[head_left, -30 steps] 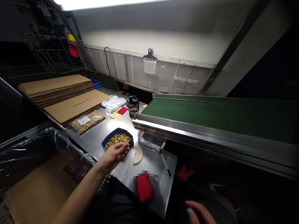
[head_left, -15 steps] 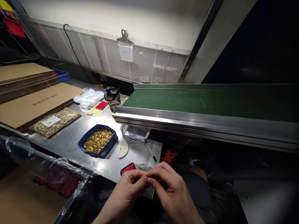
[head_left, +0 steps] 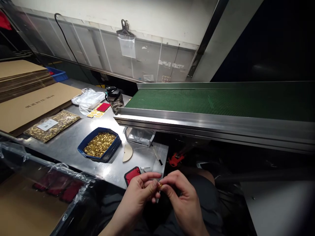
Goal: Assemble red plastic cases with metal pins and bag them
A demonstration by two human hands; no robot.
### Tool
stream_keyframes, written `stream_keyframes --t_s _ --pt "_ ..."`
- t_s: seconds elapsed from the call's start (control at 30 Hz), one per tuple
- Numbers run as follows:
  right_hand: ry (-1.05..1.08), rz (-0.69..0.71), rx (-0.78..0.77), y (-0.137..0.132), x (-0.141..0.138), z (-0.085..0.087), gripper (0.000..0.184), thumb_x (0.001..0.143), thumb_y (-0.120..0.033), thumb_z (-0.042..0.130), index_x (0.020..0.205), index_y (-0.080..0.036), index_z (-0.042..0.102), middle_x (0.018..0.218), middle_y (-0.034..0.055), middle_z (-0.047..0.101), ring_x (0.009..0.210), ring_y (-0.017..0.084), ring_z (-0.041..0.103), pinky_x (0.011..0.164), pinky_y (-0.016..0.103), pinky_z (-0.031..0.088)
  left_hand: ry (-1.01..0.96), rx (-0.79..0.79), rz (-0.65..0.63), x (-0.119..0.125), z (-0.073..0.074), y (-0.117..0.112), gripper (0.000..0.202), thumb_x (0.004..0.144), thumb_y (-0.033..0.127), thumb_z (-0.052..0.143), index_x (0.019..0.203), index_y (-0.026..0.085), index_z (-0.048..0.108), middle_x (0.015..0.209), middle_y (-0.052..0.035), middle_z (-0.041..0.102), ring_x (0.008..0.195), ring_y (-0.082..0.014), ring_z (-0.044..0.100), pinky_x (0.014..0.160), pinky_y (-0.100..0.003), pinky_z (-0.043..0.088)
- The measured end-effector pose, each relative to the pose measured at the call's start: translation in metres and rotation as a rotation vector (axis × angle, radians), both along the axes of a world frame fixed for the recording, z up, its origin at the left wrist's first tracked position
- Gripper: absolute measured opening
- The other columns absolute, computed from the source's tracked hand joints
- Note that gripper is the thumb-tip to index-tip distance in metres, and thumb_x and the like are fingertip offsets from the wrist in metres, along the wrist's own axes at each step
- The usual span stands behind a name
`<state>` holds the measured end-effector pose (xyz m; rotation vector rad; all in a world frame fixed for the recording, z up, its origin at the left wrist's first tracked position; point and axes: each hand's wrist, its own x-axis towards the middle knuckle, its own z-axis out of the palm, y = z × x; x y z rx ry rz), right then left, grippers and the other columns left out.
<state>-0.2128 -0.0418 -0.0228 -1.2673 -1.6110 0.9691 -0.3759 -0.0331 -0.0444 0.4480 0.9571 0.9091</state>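
My left hand [head_left: 141, 193] and my right hand [head_left: 183, 193] meet over my lap at the table's near corner. A small gold-coloured metal piece [head_left: 160, 185] is pinched between their fingertips, partly hidden by them. Its exact kind is too small to make out. Just beyond my left hand lies a red and black flat item [head_left: 132, 173], with a thin metal tool [head_left: 144, 168] beside it. Farther off, a blue tray [head_left: 81, 153] holds a heap of similar small gold pieces [head_left: 99, 144].
A green ribbed conveyor [head_left: 187, 100] runs off to the right. On the metal table [head_left: 66, 144] are a bag of gold pieces [head_left: 52, 125], flat cardboard [head_left: 41, 98], a bottle [head_left: 114, 98], a beige half disc [head_left: 127, 153] and a clear bin [head_left: 139, 136]. A plastic-lined box [head_left: 56, 213] stands at left.
My fingers have shifted slightly, and more of the gold piece shows between them. The view has moved a little, so the table and conveyor sit higher and farther left.
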Motion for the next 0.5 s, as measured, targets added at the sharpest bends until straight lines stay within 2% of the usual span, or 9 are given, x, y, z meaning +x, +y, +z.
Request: stream_keyframes --t_s 0.07,0.17,0.4,0.5 --pt "-0.061 -0.007 0.045 -0.001 0.001 -0.003 0.011 0.097 -0.025 0.065 0.096 -0.032 0.073 0.089 -0.0019 0.063 0.085 0.015 0.061 0.076 0.025 0.048 0.069 0.019 -0.004 0.004 -0.001 -0.001 0.055 0.073 0.046 0.087 0.111 0.01 0.069 0.069 -0.0054 0.07 0.058 -0.0106 0.059 0.052 -0.019 0.04" --pt "-0.141 -0.029 0.131 -0.002 0.003 -0.006 0.013 0.097 -0.023 0.064 0.099 -0.032 0.072 0.089 -0.0008 0.061 0.086 0.017 0.058 0.075 0.027 0.048 0.098 0.034 0.054 0.011 -0.002 -0.003 0.059 0.074 0.048 0.085 0.116 0.009 0.068 0.069 -0.0052 0.07 0.057 -0.0099 0.056 0.052 -0.019 0.038" --pt "-0.237 -0.052 0.259 -0.004 0.012 -0.012 0.02 0.097 -0.017 0.063 0.109 -0.031 0.071 0.089 0.0009 0.061 0.086 0.018 0.056 0.073 0.029 0.049 0.079 -0.007 0.169 0.03 -0.002 -0.008 0.063 0.069 0.05 0.088 0.114 0.01 0.07 0.063 -0.0019 0.067 0.052 -0.0068 0.046 0.05 -0.018 0.034" --pt "-0.312 -0.077 0.332 -0.002 0.016 -0.016 0.021 0.096 -0.014 0.063 0.109 -0.028 0.071 0.091 0.0023 0.062 0.086 0.018 0.055 0.074 0.03 0.048 0.056 -0.039 0.179 0.036 -0.004 -0.008 0.065 0.067 0.05 0.089 0.115 0.01 0.071 0.069 -0.0048 0.071 0.052 -0.0057 0.046 0.051 -0.018 0.034"
